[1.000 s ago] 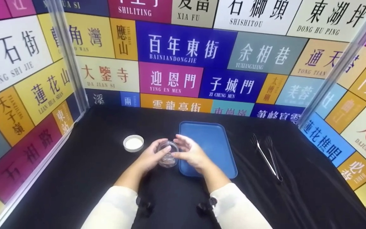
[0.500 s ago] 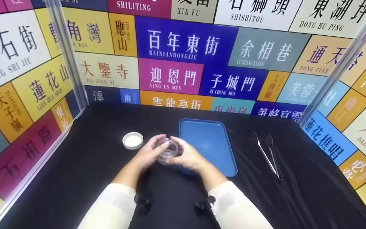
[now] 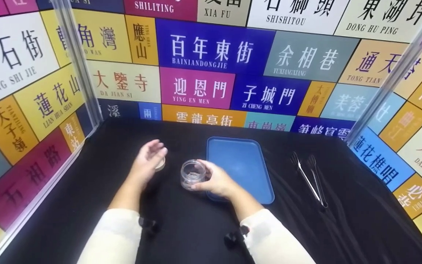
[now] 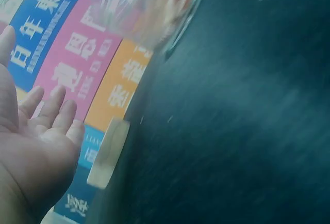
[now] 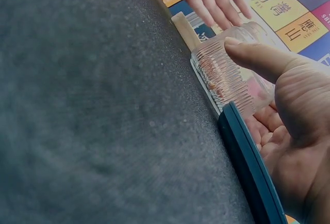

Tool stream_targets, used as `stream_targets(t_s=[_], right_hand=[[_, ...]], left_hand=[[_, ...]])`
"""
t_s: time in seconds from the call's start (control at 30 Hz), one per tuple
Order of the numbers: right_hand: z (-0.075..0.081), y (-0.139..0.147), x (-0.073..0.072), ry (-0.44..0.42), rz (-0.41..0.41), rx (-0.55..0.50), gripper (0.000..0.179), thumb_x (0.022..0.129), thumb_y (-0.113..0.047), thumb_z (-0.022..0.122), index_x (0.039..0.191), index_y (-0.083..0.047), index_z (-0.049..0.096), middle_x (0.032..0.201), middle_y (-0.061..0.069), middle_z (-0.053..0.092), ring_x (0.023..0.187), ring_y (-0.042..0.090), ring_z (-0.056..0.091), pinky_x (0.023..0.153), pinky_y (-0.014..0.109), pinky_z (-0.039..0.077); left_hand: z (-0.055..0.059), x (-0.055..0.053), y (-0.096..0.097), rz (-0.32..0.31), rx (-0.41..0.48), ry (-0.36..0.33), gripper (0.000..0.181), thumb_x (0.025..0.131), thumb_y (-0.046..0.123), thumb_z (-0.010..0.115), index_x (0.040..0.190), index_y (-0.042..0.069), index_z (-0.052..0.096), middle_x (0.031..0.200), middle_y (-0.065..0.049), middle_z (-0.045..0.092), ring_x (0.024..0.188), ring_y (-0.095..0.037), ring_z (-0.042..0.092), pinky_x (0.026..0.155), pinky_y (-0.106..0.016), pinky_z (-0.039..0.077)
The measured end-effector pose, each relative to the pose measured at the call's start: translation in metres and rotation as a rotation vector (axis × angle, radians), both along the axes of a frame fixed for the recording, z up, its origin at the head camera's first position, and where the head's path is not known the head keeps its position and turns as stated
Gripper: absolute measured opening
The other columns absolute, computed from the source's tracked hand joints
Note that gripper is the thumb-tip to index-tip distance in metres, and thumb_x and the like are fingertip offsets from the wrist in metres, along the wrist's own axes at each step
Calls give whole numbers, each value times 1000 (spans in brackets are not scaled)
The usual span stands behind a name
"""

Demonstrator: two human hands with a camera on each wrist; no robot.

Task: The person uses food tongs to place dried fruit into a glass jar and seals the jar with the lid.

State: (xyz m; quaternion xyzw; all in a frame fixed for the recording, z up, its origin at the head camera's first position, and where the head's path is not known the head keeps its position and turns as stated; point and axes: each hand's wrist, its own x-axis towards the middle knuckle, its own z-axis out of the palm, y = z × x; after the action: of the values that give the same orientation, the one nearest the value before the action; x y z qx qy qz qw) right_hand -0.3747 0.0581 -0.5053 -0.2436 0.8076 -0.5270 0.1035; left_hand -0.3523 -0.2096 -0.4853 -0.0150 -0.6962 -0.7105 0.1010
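My right hand [image 3: 216, 179] grips the side of a clear ribbed jar [image 3: 192, 176], which stands without a lid on the black cloth. Its thumb [image 5: 258, 56] lies along the jar wall in the right wrist view. Something reddish shows through the jar [image 5: 221, 77], too unclear to name. My left hand [image 3: 148, 159] hovers over a white round lid [image 3: 160, 165], hiding most of it from the head view. In the left wrist view, that hand [image 4: 38, 146] has relaxed fingers, and the lid [image 4: 109, 154] lies apart from them on the cloth.
A blue tray [image 3: 238, 165] lies just right of the jar, partly behind my right hand. Metal tongs [image 3: 310, 181] rest farther right on the black cloth [image 3: 196, 231]. Printed panels [image 3: 211, 44] wall in the back and sides.
My left hand has let go of the jar and moved left to the lid. The right hand keeps its hold, and the jar stays in about the same place.
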Motion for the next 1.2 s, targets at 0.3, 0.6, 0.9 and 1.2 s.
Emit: stream_targets(t_s=[0.3, 0.6, 0.9, 1.2], right_hand=[[-2, -1, -2, 18, 12, 1, 98, 79, -18, 95, 162, -7, 44, 153, 15, 62, 141, 33, 63, 125, 47, 45], [1, -1, -1, 54, 20, 57, 105, 78, -22, 95, 165, -8, 38, 158, 14, 58, 145, 35, 58, 128, 51, 41], [0, -1, 0, 77, 8, 79, 105, 77, -23, 96, 165, -11, 40, 158, 12, 58, 144, 34, 58, 127, 51, 41], [-4, 3, -1, 79, 12, 75, 106, 76, -21, 96, 165, -9, 39, 156, 11, 60, 143, 32, 60, 127, 48, 42]], left_hand=[[-9, -1, -26, 188, -197, -8, 79, 96, 33, 80, 159, 3, 42, 167, -17, 47, 162, -30, 37, 137, -44, 26], [-23, -2, -37, 201, -453, -132, 91, 92, 30, 82, 164, 2, 34, 172, -21, 39, 162, -38, 34, 136, -51, 24], [-22, -5, -36, 163, -626, -178, 98, 89, 29, 84, 167, 6, 30, 172, -25, 35, 159, -44, 34, 133, -58, 27], [-26, -7, -31, 165, -684, -193, 99, 86, 23, 86, 166, 5, 30, 168, -28, 39, 155, -51, 35, 131, -63, 28]])
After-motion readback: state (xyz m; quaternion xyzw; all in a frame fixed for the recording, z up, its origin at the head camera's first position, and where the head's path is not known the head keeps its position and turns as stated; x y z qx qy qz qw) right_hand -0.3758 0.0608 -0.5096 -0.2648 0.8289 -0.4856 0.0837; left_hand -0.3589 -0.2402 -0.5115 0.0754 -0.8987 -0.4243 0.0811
